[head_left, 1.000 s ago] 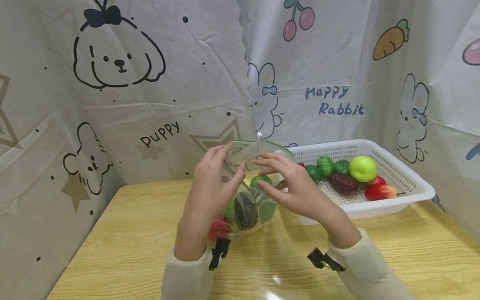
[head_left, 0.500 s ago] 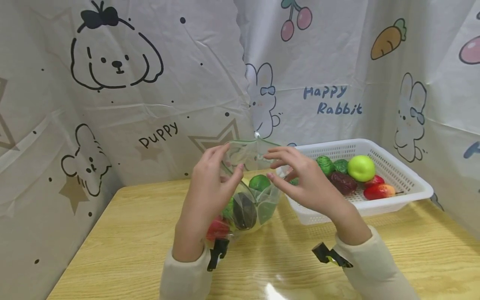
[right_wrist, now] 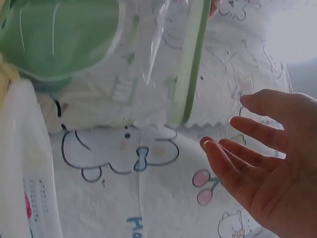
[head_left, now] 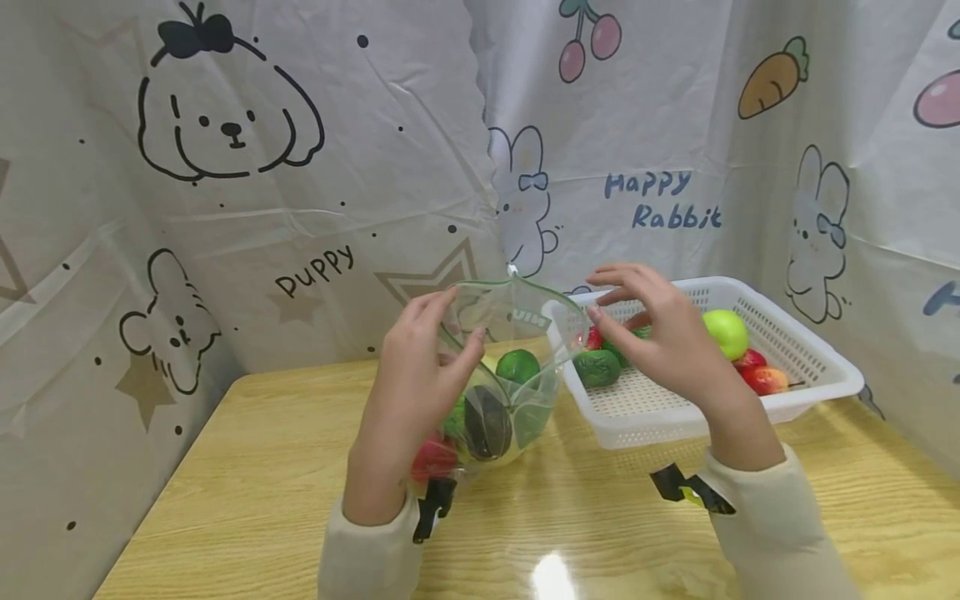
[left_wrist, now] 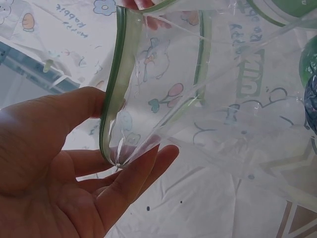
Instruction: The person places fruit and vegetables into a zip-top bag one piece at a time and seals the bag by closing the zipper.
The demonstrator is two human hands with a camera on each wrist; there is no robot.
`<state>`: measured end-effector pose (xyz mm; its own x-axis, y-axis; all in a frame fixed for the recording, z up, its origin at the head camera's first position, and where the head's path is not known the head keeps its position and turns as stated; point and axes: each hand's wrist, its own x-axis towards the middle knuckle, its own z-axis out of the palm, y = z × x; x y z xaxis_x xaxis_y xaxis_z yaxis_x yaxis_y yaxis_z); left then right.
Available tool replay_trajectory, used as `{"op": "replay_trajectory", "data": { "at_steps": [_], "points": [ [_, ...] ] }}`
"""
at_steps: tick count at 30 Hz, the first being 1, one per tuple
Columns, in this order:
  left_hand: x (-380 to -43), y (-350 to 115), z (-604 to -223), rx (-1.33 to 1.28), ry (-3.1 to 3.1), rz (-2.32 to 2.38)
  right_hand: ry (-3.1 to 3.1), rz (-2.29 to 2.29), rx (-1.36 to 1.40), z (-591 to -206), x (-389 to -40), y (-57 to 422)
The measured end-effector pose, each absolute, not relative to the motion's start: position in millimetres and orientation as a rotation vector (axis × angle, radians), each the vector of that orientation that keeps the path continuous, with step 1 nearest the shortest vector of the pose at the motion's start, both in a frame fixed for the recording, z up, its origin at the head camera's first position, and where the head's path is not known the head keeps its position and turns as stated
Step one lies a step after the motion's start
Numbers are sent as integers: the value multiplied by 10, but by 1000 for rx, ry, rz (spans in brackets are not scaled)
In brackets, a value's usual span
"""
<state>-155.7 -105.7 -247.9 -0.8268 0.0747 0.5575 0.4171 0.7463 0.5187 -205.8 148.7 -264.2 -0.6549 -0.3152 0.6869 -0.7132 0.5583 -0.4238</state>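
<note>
A clear zip-lock bag [head_left: 534, 417] with a green zip rim stands open-mouthed on the table. Through its film show a dark oval piece [head_left: 487, 422], a round green fruit [head_left: 517, 366] and a red fruit [head_left: 433, 457]. My left hand [head_left: 415, 358] holds the left side of the mouth; in the left wrist view the green rim [left_wrist: 113, 84] runs between thumb and fingers. Away from the bag's right side, my right hand [head_left: 663, 342] hovers over the basket with loosely bent fingers and nothing in them, as the right wrist view confirms.
The white perforated basket [head_left: 637, 433] stands at right. It holds a green apple [head_left: 725, 335], a red-orange fruit [head_left: 765, 381], a dark green piece [head_left: 597, 368] and several others, partly behind my right hand. A printed curtain [head_left: 360, 150] encloses the table [head_left: 285, 467].
My right hand has left the bag's mouth and moved right over the basket, covering other pieces there. The left hand stays at the bag, which keeps its place.
</note>
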Motion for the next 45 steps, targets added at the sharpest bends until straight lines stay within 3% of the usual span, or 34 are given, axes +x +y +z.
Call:
{"op": "replay_trajectory", "data": {
  "at_steps": [16, 24, 35, 45],
  "points": [
    [-1552, -1064, -2470, -393, -2417, -868, -2691, 727, 268, -2855, -2344, 2483],
    [-1558, -1065, -2473, -403, -2401, -873, -3040, 706, 17, -3062, -2442, 2743],
    [-1559, -1062, -2485, -400, -2405, -873, -3144, 911, -48, -3362, -2582, 2791],
    [-1558, -1056, -2488, -417, -2398, -877, -3263, 817, 12, -3356, -2564, 2728]
  ]
}}
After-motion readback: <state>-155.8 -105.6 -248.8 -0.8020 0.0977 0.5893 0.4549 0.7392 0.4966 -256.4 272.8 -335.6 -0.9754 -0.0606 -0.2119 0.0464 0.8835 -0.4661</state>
